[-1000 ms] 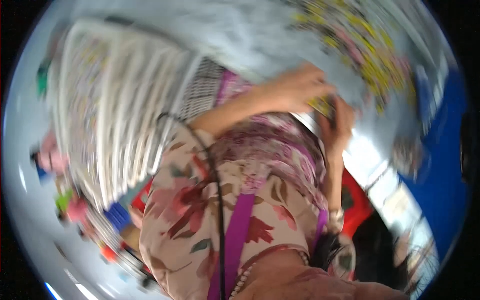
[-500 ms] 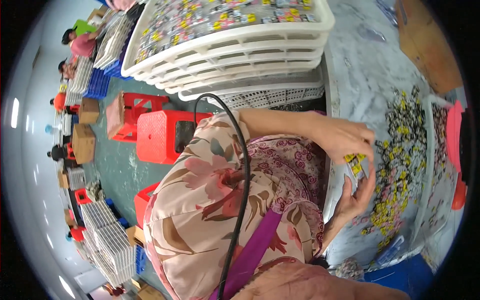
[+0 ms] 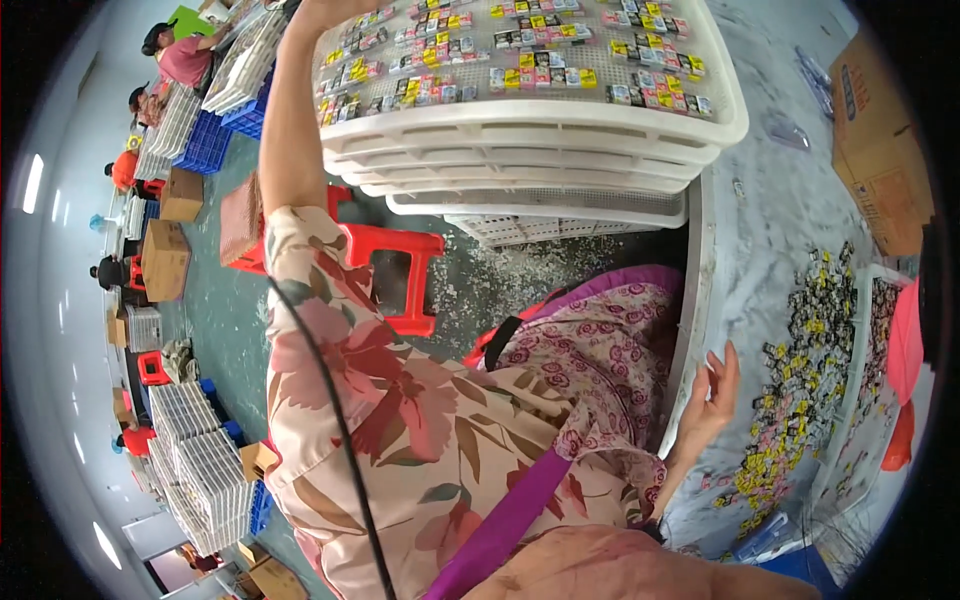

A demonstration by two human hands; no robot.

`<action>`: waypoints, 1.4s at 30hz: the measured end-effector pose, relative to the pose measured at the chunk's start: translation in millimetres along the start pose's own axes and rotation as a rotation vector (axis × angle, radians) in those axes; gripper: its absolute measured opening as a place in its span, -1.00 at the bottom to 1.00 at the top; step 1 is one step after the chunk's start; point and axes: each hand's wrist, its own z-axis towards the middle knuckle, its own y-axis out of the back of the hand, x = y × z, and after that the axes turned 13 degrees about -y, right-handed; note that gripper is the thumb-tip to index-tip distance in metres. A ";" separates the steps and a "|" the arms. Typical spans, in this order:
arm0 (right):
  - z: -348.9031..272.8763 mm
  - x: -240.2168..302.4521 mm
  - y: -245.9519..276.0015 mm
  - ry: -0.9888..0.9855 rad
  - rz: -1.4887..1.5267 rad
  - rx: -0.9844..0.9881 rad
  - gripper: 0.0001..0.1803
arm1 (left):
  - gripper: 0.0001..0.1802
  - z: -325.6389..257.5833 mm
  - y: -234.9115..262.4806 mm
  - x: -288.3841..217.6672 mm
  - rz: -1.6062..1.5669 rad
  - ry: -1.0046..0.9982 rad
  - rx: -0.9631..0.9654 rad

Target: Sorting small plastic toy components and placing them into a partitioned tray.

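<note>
My left hand [image 3: 335,12] is at the top edge, over the far left part of the top white plastic tray [image 3: 550,112]. Its fingers are mostly cut off, so I cannot tell what they hold. On that tray, small yellow, pink, black and white pieces [image 3: 540,72] lie in short joined rows. Over the edge of the marbled table at the right, my right hand [image 3: 704,405] is open and holds nothing, its fingers loosely bent. Many loose small pieces [image 3: 805,370] in the same colours are heaped on the table to its right.
More white trays [image 3: 540,170] are stacked beneath the top one. A cardboard box [image 3: 880,150] and a white-rimmed bin [image 3: 850,400] stand along the far right. Red stools [image 3: 400,270] are on the green floor. People work among tray stacks [image 3: 200,460] along the left.
Both hands were together over the table with a few small yellow pieces. My left hand has swung up and left to the tray; my right hand is now empty. The view has shifted.
</note>
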 end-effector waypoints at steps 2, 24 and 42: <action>-0.2 -27.9 1.8 -0.054 0.001 -0.005 -0.53 | -0.50 -15.3 9.9 71.2 0.038 0.069 0.144; -11.8 -59.5 -2.2 -0.277 -0.045 -0.222 -0.60 | -0.56 38.4 -10.7 57.1 -0.024 -0.034 0.215; -43.1 -60.1 -4.4 -0.023 0.137 -0.221 -0.72 | -0.62 240.2 -486.4 -382.0 -0.247 -0.206 -0.012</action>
